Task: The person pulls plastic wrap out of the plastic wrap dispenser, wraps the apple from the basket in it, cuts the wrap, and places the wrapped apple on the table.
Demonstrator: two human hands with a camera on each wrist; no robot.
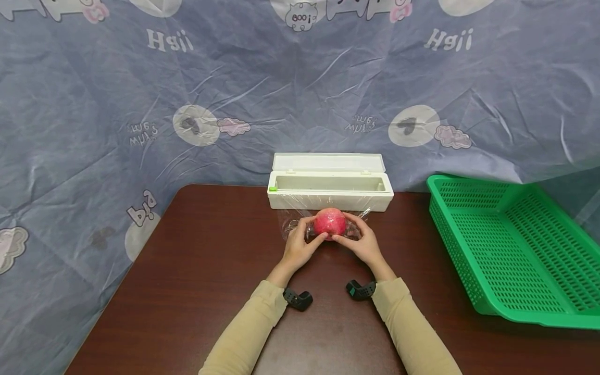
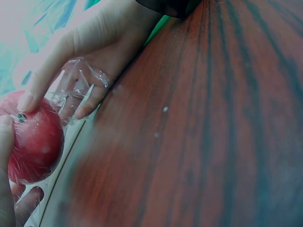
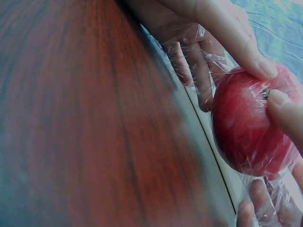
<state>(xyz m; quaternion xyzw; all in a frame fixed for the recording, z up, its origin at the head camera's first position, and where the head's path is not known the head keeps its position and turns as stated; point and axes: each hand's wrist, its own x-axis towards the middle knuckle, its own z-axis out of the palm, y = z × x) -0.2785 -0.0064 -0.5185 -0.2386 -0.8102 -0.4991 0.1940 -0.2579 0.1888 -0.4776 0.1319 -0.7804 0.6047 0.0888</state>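
A red apple [image 1: 330,222] is held between both hands, in front of the long white box. Clear plastic wrap [image 3: 201,52] lies tight over the apple's skin and bunches loosely at its two sides. My left hand [image 1: 298,247] grips the apple from the left, its thumb near the stem. From the right, my right hand [image 1: 366,244] grips it too, thumb close to the other thumb. In the right wrist view both thumbs press on the wrapped apple [image 3: 251,125] beside the stem. Loose film partly covers the other fingers.
Behind the hands stands a white wrap box [image 1: 330,202], its lid [image 1: 328,162] raised. A green plastic basket [image 1: 461,260] sits at the right of the brown table [image 1: 187,291]. A grey-blue patterned cloth [image 1: 281,104] hangs behind the table. Each wrist wears a black strap.
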